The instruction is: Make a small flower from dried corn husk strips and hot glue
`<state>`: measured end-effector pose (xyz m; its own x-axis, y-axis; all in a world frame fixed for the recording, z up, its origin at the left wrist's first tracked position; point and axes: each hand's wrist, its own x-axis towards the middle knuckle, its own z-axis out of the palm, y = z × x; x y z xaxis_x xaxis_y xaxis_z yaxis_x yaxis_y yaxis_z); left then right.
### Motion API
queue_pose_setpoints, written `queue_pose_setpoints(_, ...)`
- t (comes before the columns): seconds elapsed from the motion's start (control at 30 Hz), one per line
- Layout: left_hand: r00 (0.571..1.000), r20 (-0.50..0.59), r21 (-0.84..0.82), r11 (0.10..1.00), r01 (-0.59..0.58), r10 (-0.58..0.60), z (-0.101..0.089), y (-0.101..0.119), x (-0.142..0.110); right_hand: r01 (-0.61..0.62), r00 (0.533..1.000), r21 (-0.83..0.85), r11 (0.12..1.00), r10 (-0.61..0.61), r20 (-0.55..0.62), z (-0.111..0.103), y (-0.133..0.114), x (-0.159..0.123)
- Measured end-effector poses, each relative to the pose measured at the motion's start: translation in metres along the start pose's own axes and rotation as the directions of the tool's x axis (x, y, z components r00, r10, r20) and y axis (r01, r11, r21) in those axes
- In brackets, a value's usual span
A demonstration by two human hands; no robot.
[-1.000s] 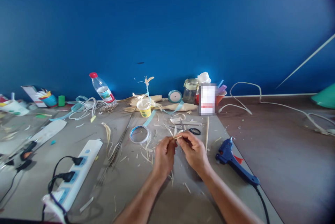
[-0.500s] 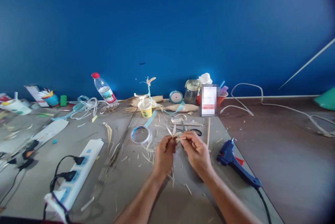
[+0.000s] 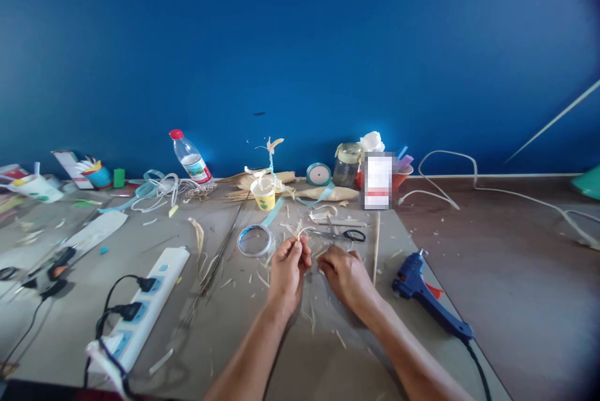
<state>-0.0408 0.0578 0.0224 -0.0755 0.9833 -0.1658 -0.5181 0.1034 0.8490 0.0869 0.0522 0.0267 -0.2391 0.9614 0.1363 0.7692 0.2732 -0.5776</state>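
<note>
My left hand [image 3: 291, 263] pinches a small pale flower-like piece of dried husk [image 3: 297, 229] between thumb and fingertips, its pointed strips fanning upward. A thin pale strand curves off it to the right. Just right of it, my right hand [image 3: 344, 270] is low over the table with its fingers curled under; whatever they hold, if anything, is hidden. Behind my right hand lie scissors [image 3: 354, 235] with dark handles. Pale husk scraps [image 3: 263, 279] are strewn around both hands. A roll of tape [image 3: 254, 241] lies flat to the left of my left hand.
A blue glue gun [image 3: 429, 295] lies at right near the table edge, its cord trailing forward. At left are a power strip [image 3: 152, 307] with plugs and another glue gun [image 3: 51, 273]. A yellow-and-white cup [image 3: 264, 197], a tilted bottle [image 3: 191, 160] and a jar [image 3: 347, 163] stand along the wall.
My hands have parted. The right hand has moved down away from the husk flower, while the left still holds it, slightly further left. The view has shifted a little.
</note>
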Motion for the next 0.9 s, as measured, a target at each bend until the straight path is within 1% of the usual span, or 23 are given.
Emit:
queue_pose_setpoints(0.1,1.0,0.0,0.004,1.0,-0.005,0.005,-0.001,0.0,0.0,0.011,1.0,-0.081,0.997,-0.009,0.024,0.0,-0.001,0.0)
queue_pose_setpoints(0.2,1.0,0.0,0.0,1.0,-0.004,0.004,-0.001,0.0,0.001,0.021,1.0,-0.072,0.997,-0.02,0.015,0.0,0.001,-0.001)
queue_pose_setpoints(0.3,1.0,0.002,-0.002,1.0,-0.004,0.004,-0.001,0.001,0.0,0.008,0.999,-0.026,1.0,-0.009,-0.046,0.0,0.004,-0.002)
queue_pose_setpoints(0.4,1.0,0.0,0.008,1.0,0.002,-0.002,-0.002,0.001,0.001,-0.032,0.993,0.006,0.999,0.033,-0.116,-0.004,0.01,-0.002)
queue_pose_setpoints(0.47,1.0,-0.015,0.0,1.0,0.011,-0.011,-0.003,0.001,0.002,-0.06,0.987,0.04,0.997,0.065,-0.144,-0.01,0.015,-0.004)
queue_pose_setpoints(0.53,1.0,-0.021,-0.028,1.0,0.013,-0.013,-0.004,0.0,0.003,-0.073,0.983,0.071,0.995,0.084,-0.161,-0.022,0.02,-0.006)
queue_pose_setpoints(0.67,0.999,0.024,-0.106,0.994,0.039,-0.037,-0.004,0.0,0.003,-0.09,0.978,0.073,0.993,0.102,-0.182,-0.052,0.023,-0.018)
queue_pose_setpoints(0.77,0.994,0.073,-0.118,0.989,0.084,-0.075,-0.002,0.004,0.001,-0.124,0.981,0.026,0.992,0.126,-0.145,-0.063,0.025,-0.029)
queue_pose_setpoints(0.83,0.99,0.112,-0.11,0.989,0.102,-0.09,0.0,0.007,-0.002,-0.142,0.986,-0.008,0.99,0.141,-0.084,-0.061,0.027,-0.034)
queue_pose_setpoints(0.9,0.987,0.139,-0.108,0.99,0.093,-0.078,0.001,0.008,-0.003,-0.151,0.989,-0.035,0.988,0.151,-0.013,-0.053,0.028,-0.038)
